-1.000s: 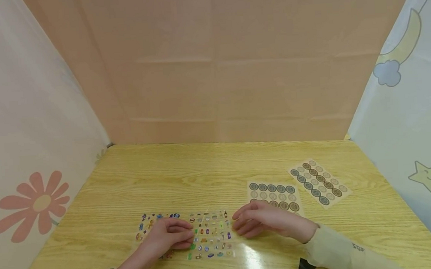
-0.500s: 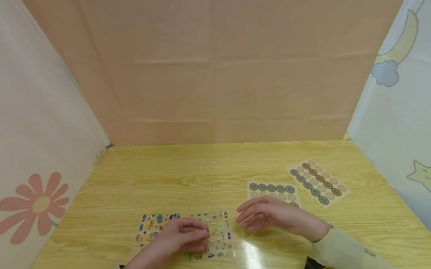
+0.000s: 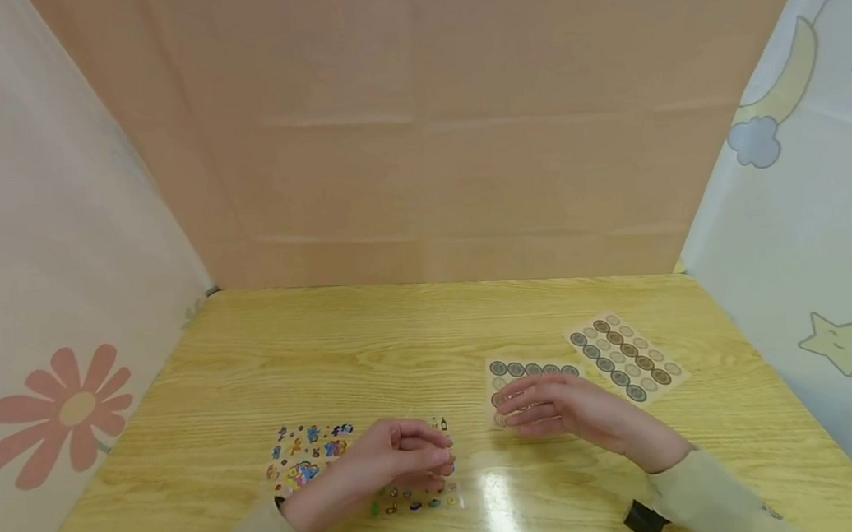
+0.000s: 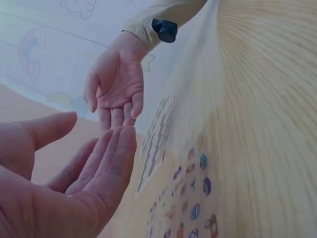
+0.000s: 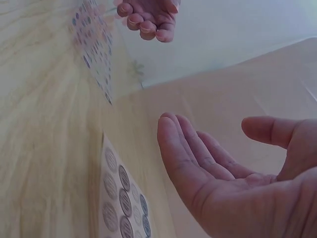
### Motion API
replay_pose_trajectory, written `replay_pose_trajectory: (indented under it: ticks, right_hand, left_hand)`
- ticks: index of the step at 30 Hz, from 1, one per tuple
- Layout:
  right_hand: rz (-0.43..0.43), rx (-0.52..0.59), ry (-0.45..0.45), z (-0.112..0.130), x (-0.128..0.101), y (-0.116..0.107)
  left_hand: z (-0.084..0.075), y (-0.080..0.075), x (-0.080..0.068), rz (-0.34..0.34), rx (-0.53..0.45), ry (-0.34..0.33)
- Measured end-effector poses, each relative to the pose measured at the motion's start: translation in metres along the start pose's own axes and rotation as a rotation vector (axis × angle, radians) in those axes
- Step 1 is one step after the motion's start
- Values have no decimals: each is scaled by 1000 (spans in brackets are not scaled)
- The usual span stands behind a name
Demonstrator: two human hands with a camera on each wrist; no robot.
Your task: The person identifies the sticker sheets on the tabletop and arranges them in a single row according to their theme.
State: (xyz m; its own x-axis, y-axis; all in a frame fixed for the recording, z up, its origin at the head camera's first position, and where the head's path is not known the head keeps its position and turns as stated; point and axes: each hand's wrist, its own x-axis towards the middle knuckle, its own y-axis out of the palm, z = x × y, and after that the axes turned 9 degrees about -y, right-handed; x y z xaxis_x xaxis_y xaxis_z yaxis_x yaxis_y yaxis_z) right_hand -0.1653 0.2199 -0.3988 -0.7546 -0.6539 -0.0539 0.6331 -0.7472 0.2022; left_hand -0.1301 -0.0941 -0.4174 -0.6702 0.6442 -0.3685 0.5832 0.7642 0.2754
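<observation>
Left hand (image 3: 398, 457) hovers over the right part of the colourful sticker sheet (image 3: 313, 459), which lies flat at the near left of the bench (image 3: 372, 344). Its fingers curl loosely toward the thumb; the head view does not show whether anything small is pinched between them. In the left wrist view the same fingers look nearly straight and hold nothing, so the grip reads as released.

Right hand (image 3: 565, 405) is held palm-in over the near edge of a sheet of round labels (image 3: 533, 371), fingers straight and relaxed, grasping nothing. Whether the fingertips touch the sheet cannot be told.

A second sheet of round labels (image 3: 629, 357) lies further right, slightly apart from the first.

Judgement on the step in hand: peeling a small sticker goes best with one hand pressing the sheet flat just beside the chosen sticker while a fingernail of the other lifts an edge low and slowly, so the clear backing does not rise or curl.
</observation>
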Motion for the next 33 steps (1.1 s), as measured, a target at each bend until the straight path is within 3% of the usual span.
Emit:
replay_pose_trajectory:
  ticks: [7, 22, 33]
  right_hand:
    - [27, 10, -101, 8, -13, -20]
    - [-58, 93, -109, 13, -48, -54]
    - [-60, 179, -107, 5, -69, -71]
  left_hand:
    - [-7, 10, 10, 22, 2, 7]
    - [-45, 24, 43, 50, 110, 128]
    - [-64, 17, 79, -29, 167, 109]
